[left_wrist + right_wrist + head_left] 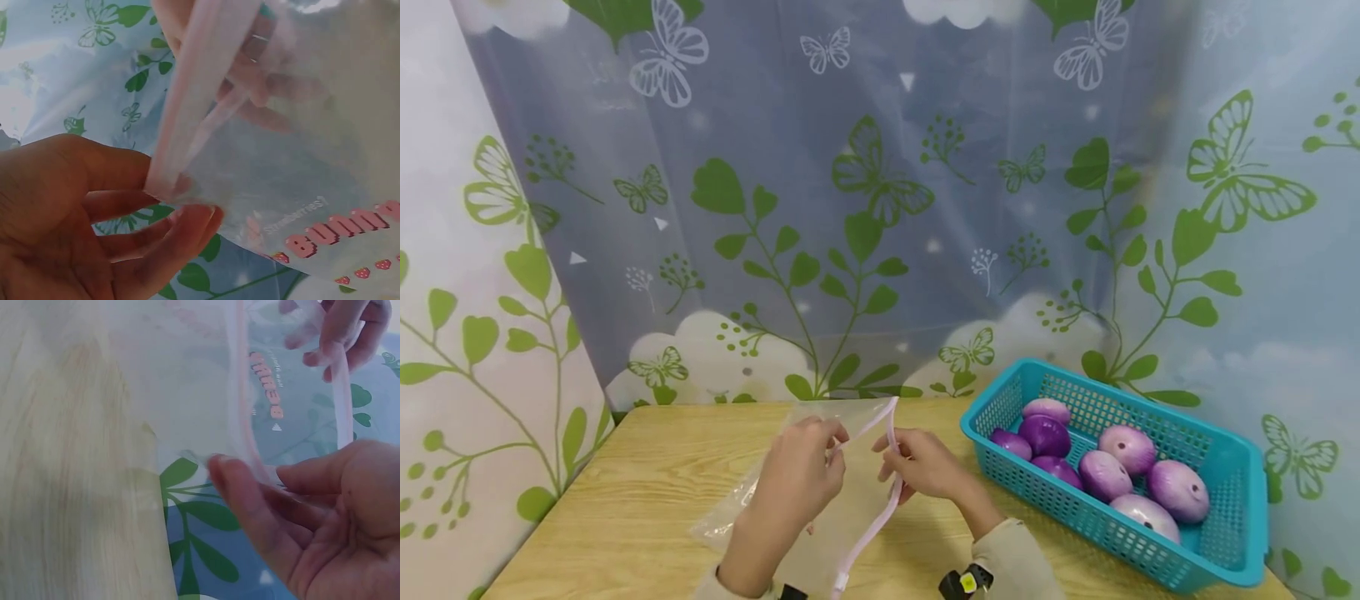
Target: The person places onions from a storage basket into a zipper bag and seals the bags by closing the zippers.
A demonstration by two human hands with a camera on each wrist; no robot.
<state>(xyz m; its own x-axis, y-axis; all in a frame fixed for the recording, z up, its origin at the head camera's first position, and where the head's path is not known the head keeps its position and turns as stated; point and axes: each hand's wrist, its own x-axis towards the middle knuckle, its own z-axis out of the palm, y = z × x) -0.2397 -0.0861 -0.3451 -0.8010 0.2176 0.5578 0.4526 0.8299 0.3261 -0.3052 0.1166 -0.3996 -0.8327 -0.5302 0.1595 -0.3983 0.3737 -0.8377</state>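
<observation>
Centrally, above a wooden surface, a clear plastic bag is held between two bare hands. Its pink-edged mouth is turned toward the right and parted. One edge is pinched between the thumb and fingers of the left hand; the opposite edge is gripped by the right hand. A zip slider is seen at the strip's near end. Pink lettering reading "Bunny" is printed on the plastic, with small strawberries below. To the right, purple-and-white onions are held in a turquoise basket. Behind, a curtain is patterned with leaves and butterflies.
</observation>
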